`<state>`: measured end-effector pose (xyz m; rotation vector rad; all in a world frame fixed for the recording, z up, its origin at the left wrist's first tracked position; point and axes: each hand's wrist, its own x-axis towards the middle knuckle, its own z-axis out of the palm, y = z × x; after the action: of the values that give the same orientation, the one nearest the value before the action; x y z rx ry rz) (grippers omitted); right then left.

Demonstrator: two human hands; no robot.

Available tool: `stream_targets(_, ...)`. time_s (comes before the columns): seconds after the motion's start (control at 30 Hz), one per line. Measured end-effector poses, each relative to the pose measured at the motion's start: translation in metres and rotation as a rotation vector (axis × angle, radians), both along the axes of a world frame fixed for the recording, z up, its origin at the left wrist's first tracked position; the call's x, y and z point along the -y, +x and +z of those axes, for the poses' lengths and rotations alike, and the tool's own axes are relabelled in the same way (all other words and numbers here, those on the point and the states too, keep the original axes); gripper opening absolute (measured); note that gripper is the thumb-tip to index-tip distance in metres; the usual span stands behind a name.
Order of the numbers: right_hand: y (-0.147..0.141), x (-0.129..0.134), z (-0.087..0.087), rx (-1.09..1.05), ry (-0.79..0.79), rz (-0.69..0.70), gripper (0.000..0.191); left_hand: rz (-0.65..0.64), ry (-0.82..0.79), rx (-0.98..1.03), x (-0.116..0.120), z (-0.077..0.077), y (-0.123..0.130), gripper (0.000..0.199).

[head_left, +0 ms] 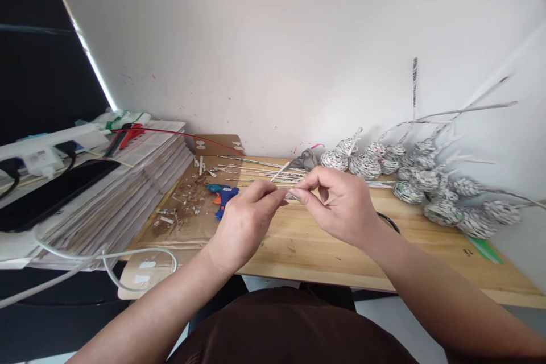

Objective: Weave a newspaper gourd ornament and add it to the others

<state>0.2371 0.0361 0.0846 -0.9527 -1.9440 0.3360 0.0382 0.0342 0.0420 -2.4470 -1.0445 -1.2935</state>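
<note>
Above the wooden table, my left hand (251, 219) and my right hand (341, 205) meet fingertip to fingertip. Both are closed in a pinch on a small piece of printed paper (290, 195), most of it covered by the fingers. A short white stick (280, 171) slants up just behind my left hand; whether it touches the hand I cannot tell. Thin rolled newspaper sticks (241, 171) lie behind the hands. Close to the left of my left hand rests a blue glue gun (226, 200) with an orange trigger.
Woven newspaper bulbs with stems (364, 166) crowd the table's back right. A cardboard sheet (183, 222) with paper scraps covers the left part. Stacked paper (166, 165) stands farther left, bearing a power strip (55, 145), a black phone (63, 193) and red-handled pliers (130, 135). A white cable (145, 250) loops in front.
</note>
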Motion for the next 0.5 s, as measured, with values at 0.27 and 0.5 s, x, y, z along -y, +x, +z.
stream_targets(0.27,0.002,-0.024,0.001,-0.442,-0.825,0.194,0.031,0.053,0.113,0.087,0.002,-0.011,0.005,0.024)
stream_targets(0.5,0.012,-0.023,-0.008,-0.372,-0.881,0.326,0.017,0.099,0.056,0.112,0.001,-0.008,0.006,0.014)
